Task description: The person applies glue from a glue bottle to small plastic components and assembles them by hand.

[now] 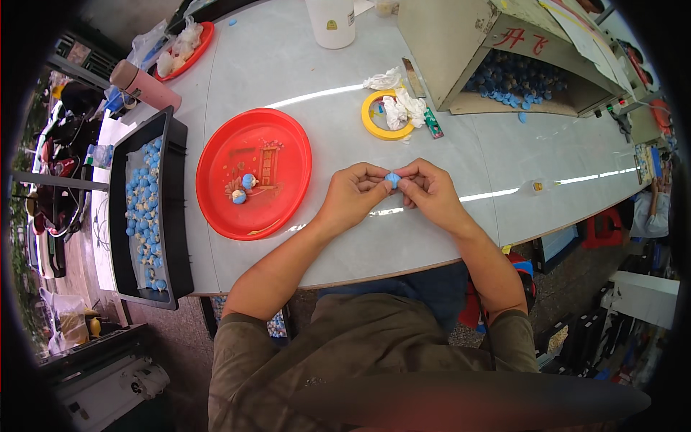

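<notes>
Between the fingertips of both hands is a small blue rounded piece [392, 179], held just above the grey tabletop. My left hand [356, 193] pinches it from one side, thumb and forefinger closed. From the other side my right hand [430, 190] grips it the same way. Fingers cover much of the piece, so its details are hidden. To the left lies a round red tray [288, 209] with two small blue-and-cream pieces [244, 189] on it.
A black bin [176, 216] of blue-and-cream pieces stands at the far left, by a pink bottle [144, 85]. Beyond my hands lie a yellow tape roll [367, 115] and crumpled tissue [407, 108]. A metal box [443, 50] holding blue pieces stands far right; a white container [331, 25] is at the back.
</notes>
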{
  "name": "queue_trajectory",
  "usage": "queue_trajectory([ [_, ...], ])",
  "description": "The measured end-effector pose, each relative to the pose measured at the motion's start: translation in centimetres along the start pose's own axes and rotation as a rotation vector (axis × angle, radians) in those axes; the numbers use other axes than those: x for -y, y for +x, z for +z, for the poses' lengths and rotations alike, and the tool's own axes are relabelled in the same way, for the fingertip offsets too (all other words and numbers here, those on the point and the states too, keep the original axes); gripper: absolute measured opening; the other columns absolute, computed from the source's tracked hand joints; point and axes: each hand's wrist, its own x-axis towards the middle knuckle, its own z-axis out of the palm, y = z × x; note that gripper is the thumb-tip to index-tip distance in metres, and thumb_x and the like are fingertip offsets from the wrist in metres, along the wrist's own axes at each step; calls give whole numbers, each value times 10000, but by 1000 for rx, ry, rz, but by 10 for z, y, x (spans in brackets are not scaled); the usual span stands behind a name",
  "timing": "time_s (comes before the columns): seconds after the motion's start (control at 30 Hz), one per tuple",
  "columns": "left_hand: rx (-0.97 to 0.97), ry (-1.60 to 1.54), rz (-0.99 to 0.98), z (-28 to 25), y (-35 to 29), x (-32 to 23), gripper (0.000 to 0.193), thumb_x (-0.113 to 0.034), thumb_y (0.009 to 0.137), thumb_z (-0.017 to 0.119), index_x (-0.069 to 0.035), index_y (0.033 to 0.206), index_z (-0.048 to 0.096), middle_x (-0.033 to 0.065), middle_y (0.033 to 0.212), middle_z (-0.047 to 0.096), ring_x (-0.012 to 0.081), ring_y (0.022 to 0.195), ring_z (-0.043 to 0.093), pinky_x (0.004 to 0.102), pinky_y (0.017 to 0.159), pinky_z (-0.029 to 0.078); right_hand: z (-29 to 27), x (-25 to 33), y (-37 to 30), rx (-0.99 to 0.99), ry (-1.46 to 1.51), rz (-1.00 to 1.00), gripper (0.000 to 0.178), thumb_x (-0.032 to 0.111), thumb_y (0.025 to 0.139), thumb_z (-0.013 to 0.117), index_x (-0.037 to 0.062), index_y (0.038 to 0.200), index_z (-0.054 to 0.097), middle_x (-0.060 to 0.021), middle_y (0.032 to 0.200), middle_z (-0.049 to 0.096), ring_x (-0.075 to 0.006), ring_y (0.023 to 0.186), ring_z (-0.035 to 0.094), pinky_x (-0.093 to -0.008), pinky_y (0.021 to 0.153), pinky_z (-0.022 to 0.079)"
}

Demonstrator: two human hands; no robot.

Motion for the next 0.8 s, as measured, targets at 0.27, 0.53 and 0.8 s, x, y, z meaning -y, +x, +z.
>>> queue_trajectory([
  [0.27, -5, -9, -33, 1, -1, -7, 210, -36, 905, 644, 92, 1065, 597, 145, 1006, 668, 144, 909, 668, 229, 786, 541, -1, 2, 1, 30, 52, 22, 118, 18, 919, 584, -17, 1032, 590, -43, 853, 633, -41, 632, 546, -196, 556, 460],
  [0.53, -4, 24, -32, 0, -1, -6, 199, -29, 902, 646, 77, 1065, 604, 138, 1004, 677, 138, 916, 668, 225, 777, 536, -4, 0, 1, 49, 71, 22, 121, 46, 922, 592, 3, 1035, 599, -25, 814, 639, -37, 631, 552, -190, 551, 460],
  [0.8, 3, -9, -14, 0, -1, -1, 191, -30, 901, 650, 72, 1058, 608, 132, 1001, 681, 130, 918, 663, 219, 763, 522, -4, 2, 0, 47, 101, 51, 101, 16, 914, 581, -4, 1012, 594, -17, 751, 620, -39, 617, 549, -193, 543, 449],
])
